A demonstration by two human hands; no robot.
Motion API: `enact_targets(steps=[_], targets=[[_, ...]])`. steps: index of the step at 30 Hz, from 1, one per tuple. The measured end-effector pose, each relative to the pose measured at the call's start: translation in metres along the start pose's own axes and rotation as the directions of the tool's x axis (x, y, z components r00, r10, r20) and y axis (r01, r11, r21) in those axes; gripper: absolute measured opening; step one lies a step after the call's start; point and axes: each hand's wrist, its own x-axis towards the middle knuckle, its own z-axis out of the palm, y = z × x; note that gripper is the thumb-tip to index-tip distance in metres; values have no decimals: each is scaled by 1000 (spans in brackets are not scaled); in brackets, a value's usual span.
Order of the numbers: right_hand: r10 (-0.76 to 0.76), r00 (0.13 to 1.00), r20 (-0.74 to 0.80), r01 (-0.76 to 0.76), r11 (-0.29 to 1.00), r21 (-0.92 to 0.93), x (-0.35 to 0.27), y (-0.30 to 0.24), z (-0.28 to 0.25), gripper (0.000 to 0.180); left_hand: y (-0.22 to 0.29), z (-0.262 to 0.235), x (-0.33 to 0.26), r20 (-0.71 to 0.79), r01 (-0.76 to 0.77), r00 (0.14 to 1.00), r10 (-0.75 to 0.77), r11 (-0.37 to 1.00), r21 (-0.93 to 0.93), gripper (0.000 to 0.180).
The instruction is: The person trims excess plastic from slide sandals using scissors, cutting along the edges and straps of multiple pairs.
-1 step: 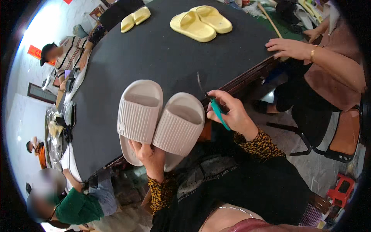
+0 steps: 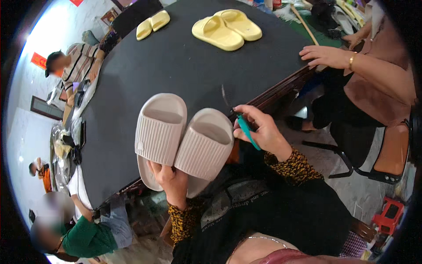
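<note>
A pair of light beige slide slippers with ribbed straps is held up in front of me, toes pointing away. The left slipper (image 2: 159, 138) and the right slipper (image 2: 204, 152) lie side by side over the table edge. My left hand (image 2: 170, 178) is closed around them from below, at the inner sides of their straps. Just to their right, my right hand (image 2: 263, 130) grips a teal-handled tool (image 2: 248, 132) with a thin, dark, pointed blade, blurred at its tip. Whether it is scissors I cannot tell. The blade points away from me, beside the right slipper.
The dark table (image 2: 145, 70) bears a large yellow slipper pair (image 2: 226, 31) and a smaller yellow pair (image 2: 153, 24) at the far side. At right another person's hand (image 2: 325, 56) rests on the table edge, near a chair (image 2: 391, 152). More people sit at left; a red stool (image 2: 389, 215) stands lower right.
The surroundings and slippers sit very slightly lower in the picture. Both hands keep the same hold.
</note>
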Motion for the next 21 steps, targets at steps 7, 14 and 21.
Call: enact_targets(steps=[7,14,21], targets=[[276,958,81,-286,945,160,7,-11,4,58,5,-1,5,101,12,995,-9,999,-30,33],[252,967,39,-253,925,283,23,-8,9,55,-5,-15,39,306,190,947,-99,940,-284,57],[195,978,-79,-154,919,363,23,5,2,58,-39,-33,71,357,433,890,-283,768,-472,61]])
